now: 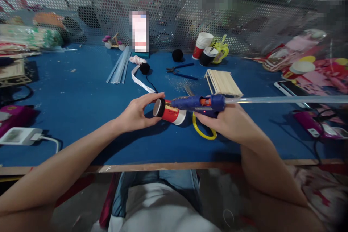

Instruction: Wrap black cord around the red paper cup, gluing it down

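Between the fingers and thumb of my left hand (138, 113) is a red and white paper cup (174, 113), lying on its side with a black band around its left end. My right hand (231, 121) grips a blue hot glue gun (197, 102), its nozzle pointing left at the cup near the black band. A long clear glue stick (285, 99) sticks out of the gun's back to the right. Under the gun lie scissors with a yellow handle (205, 132), partly hidden by my right hand.
Behind my hands are pliers (183, 70), a black pom-pom (177, 55), spare glue sticks (119, 66), a white ribbon (140, 81) and stacked paper cups (202, 45). A small wooden stick rack (224, 82) stands right of the pliers. A phone (140, 32) leans against the mesh (168, 18).
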Demonstrator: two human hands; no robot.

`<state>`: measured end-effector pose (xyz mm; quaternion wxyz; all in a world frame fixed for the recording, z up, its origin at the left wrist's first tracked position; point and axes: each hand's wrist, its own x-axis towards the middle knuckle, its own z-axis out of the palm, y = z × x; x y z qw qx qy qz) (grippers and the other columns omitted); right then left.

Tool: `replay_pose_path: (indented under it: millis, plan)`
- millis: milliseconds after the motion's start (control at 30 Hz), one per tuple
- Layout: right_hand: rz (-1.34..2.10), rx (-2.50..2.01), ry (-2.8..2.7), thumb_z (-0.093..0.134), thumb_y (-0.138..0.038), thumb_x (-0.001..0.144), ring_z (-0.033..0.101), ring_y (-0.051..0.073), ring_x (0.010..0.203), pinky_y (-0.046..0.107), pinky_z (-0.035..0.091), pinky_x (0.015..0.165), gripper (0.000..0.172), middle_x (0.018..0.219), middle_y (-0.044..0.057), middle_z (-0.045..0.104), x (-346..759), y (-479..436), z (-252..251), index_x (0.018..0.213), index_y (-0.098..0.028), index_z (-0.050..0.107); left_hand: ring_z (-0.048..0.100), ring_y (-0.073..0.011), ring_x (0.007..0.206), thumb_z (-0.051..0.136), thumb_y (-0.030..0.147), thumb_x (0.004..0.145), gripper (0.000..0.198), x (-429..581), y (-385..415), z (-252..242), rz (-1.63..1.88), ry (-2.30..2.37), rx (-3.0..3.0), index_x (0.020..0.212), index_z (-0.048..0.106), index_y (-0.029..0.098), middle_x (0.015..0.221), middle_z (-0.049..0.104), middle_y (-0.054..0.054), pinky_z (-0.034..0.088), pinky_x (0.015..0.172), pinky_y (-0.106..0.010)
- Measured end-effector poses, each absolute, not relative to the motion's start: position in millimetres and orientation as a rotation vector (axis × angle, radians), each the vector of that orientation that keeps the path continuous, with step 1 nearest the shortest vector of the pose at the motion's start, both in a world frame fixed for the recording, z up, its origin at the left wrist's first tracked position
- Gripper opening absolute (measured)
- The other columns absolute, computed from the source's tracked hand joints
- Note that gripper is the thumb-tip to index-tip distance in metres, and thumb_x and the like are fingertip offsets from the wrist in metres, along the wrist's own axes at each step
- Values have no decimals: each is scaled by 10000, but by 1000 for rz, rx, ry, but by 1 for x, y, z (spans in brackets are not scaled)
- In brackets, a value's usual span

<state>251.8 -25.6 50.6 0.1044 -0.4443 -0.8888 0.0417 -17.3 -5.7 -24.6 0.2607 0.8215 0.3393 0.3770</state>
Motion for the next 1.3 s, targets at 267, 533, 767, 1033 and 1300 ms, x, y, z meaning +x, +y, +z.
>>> replay_pose_path:
  millis: [267, 533, 767, 1033, 1300]
  plan:
    - [105, -1318, -2652, 454, -282, 849, 527, 189, 563, 313, 339, 541, 264, 562, 45, 568, 250, -29, 51, 733, -183, 669, 583, -273, 1182, 703, 228, 716, 662, -17, -7, -22, 1013, 937, 2259, 1339, 482, 189, 1295, 593, -128, 486, 1023, -410]
    - [48, -1346, -2666, 436, -303, 872, 523, 195, 592, 310, 326, 549, 300, 581, 59, 578, 250, -23, 52, 752, -182, 683, 564, -275, 1208, 705, 233, 719, 669, -18, -6, -24, 1000, 936, 2228, 1347, 477, 211, 1316, 580, -117, 475, 1041, -405]
    - [58, -1312, -2617, 460, -299, 860, 564, 207, 631, 316, 398, 585, 241, 616, 53, 608, 250, -28, 49, 813, -193, 672, 558, -280, 1218, 711, 223, 715, 676, -19, -5, -28, 1019, 922, 2202, 1348, 474, 206, 1318, 575, -123, 465, 1059, -420]
    - [291, -1324, -2452, 509, -275, 820, 614, 192, 716, 309, 463, 645, 116, 811, 35, 678, 244, -34, 47, 814, -218, 611, 592, -277, 1171, 722, 260, 712, 687, -18, -4, -31, 1047, 964, 2124, 1349, 472, 189, 1300, 585, -129, 487, 1039, -433]
    - [201, -1394, -2585, 515, -293, 819, 574, 210, 634, 327, 398, 583, 182, 619, 49, 592, 247, -29, 53, 773, -192, 660, 580, -279, 1192, 716, 253, 719, 685, -19, -4, -30, 1045, 942, 2206, 1355, 467, 190, 1300, 590, -126, 483, 1042, -431]
